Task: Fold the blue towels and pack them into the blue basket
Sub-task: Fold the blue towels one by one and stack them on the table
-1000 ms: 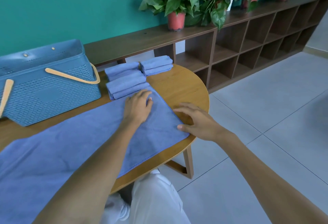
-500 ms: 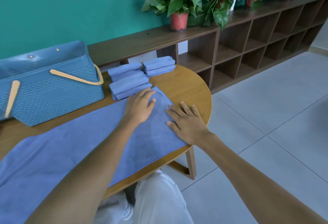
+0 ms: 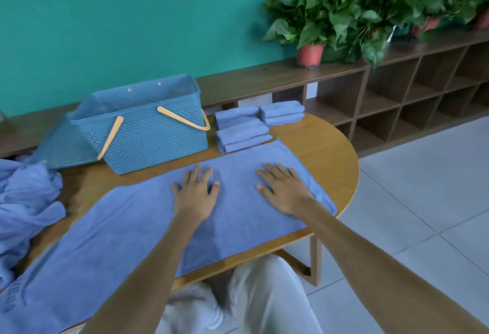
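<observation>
A long blue towel [image 3: 127, 227] lies spread flat across the wooden table [image 3: 333, 153], its near left end hanging past the edge. My left hand [image 3: 197, 190] presses flat on its middle, fingers straight. My right hand [image 3: 284, 190] lies flat on the towel's right end, near the corner. Behind the towel stands the blue basket [image 3: 148, 132] with tan handles, nothing visible inside it. To the basket's right sit folded blue towels [image 3: 243, 132] in stacks, with another folded stack [image 3: 283, 112] further back.
A heap of crumpled blue towels [image 3: 23, 206] fills the table's left end. The basket's blue lid [image 3: 60, 145] leans at its left side. A low wooden shelf [image 3: 397, 90] with potted plants [image 3: 309, 26] runs along the teal wall. Grey tiled floor lies to the right.
My right hand has slid from the towel's right edge onto the towel and lies flat. My left hand has moved left along the cloth. The camera has swung left, showing the heap.
</observation>
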